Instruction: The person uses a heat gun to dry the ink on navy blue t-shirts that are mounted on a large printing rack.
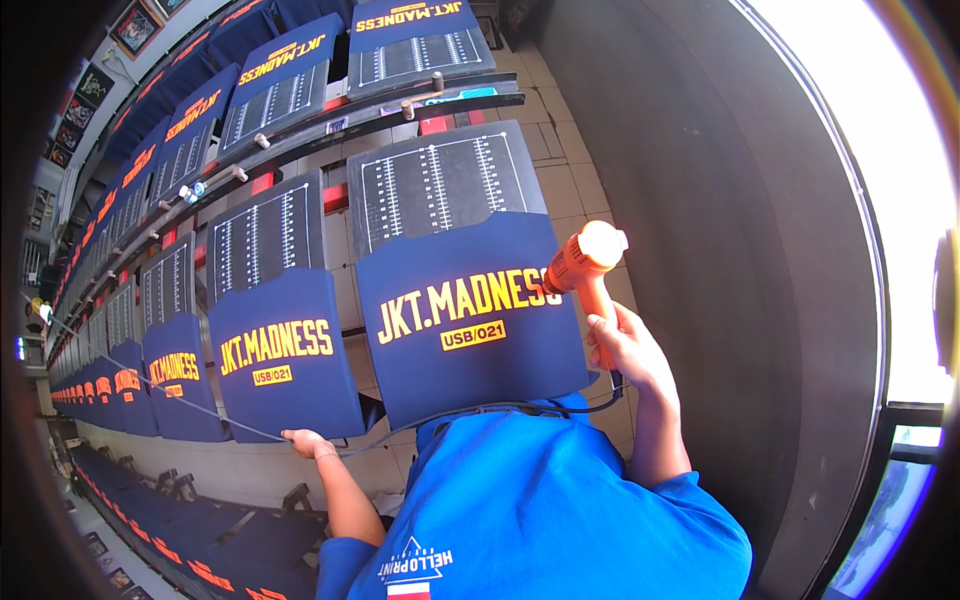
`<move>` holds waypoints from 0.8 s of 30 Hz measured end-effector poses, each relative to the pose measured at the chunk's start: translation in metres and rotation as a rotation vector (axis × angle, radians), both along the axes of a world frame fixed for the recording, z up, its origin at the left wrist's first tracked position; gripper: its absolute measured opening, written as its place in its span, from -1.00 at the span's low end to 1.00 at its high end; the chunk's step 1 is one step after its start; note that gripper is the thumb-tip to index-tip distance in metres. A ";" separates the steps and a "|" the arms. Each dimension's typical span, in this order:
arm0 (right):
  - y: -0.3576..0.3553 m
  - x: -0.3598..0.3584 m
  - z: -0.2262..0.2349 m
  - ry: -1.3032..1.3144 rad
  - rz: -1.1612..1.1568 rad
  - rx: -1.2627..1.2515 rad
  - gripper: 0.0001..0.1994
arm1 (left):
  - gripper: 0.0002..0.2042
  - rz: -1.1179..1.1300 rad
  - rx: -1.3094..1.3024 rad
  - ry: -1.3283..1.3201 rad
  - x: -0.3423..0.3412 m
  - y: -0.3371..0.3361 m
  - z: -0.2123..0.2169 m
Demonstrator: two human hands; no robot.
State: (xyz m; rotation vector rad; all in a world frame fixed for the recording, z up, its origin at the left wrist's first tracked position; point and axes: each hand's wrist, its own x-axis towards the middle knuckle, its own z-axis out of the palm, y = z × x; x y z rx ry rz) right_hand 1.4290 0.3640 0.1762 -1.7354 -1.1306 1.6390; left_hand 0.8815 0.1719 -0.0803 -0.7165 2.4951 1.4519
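Observation:
My right hand (628, 350) grips the handle of an orange heat gun (583, 262), its nozzle pointing left at the yellow print on a navy shirt (470, 330) stretched over a board in front of me. My left hand (305, 441) rests at the lower edge of the neighbouring navy shirt (285, 360), fingers closed around a thin black cord (420, 425) that trails from the gun. I wear a blue shirt (540, 510).
A long row of boards with navy printed shirts (175, 375) curves away to the left. A second row (280, 80) stands beyond it, with black gridded panels (440, 185) and a metal rail. A dark wall (720, 220) and a bright window are on the right.

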 end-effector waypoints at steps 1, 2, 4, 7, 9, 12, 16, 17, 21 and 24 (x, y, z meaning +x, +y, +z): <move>-0.001 -0.001 0.003 -0.024 -0.012 0.005 -0.66 | -0.22 -0.002 -0.008 0.003 -0.003 -0.002 -0.002; -0.001 -0.001 0.005 -0.030 -0.011 0.002 -0.67 | -0.22 -0.003 -0.017 0.007 -0.005 -0.003 -0.005; -0.001 -0.001 0.008 -0.044 -0.013 -0.005 -0.70 | -0.22 -0.013 0.010 0.020 -0.006 -0.005 -0.007; -0.003 0.002 0.003 -0.044 -0.040 0.000 -0.71 | -0.22 -0.027 -0.007 0.001 -0.001 -0.002 -0.004; -0.006 0.004 0.003 -0.046 -0.042 -0.002 -0.71 | -0.23 -0.039 -0.020 -0.004 0.004 0.003 0.001; -0.011 0.006 0.002 -0.030 -0.030 0.000 -0.72 | -0.23 -0.047 -0.008 0.016 0.002 -0.002 0.002; -0.020 0.009 0.001 -0.013 -0.024 0.000 -0.72 | -0.24 -0.051 0.039 0.010 0.005 0.000 0.004; -0.022 0.009 0.002 -0.014 -0.023 -0.003 -0.72 | -0.24 -0.045 0.050 0.012 0.003 -0.002 0.002; -0.028 0.009 0.007 -0.016 -0.021 -0.012 -0.72 | -0.25 -0.017 0.039 0.016 -0.002 -0.005 -0.002; -0.031 0.009 0.008 -0.013 -0.026 -0.014 -0.71 | -0.25 0.003 0.026 -0.003 0.004 0.003 0.004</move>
